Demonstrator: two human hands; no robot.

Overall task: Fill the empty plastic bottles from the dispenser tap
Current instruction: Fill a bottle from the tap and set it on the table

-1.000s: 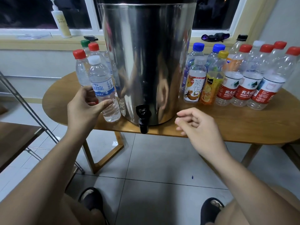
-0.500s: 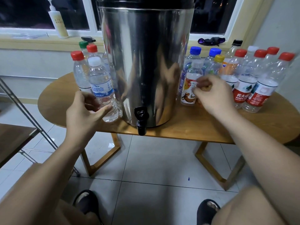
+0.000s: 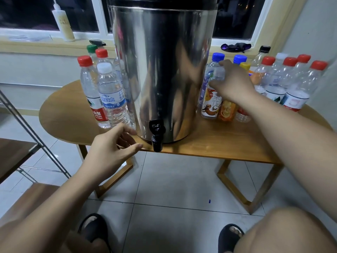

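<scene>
A tall steel dispenser (image 3: 164,70) stands mid-table, its black tap (image 3: 156,136) overhanging the front edge. My right hand (image 3: 230,83) grips the neck of a white-capped tea bottle (image 3: 211,105) with an orange-and-white label, just right of the dispenser. My left hand (image 3: 111,148) hovers with loosely spread fingers at the table's front edge, left of the tap, holding nothing. Beside it stands a water-filled bottle with a blue label (image 3: 112,99) among several capped bottles on the left.
Several empty bottles with red, blue and yellow caps (image 3: 284,84) crowd the right side of the wooden table (image 3: 228,143). A metal rack frame (image 3: 27,128) slants at the left. A pump bottle (image 3: 63,22) and a phone (image 3: 97,42) sit on the windowsill. My sandalled feet are on the tiled floor below.
My left hand has let go of the blue-label bottle and drawn back towards the tap. My right hand reached across to the right group and took the tea bottle's neck.
</scene>
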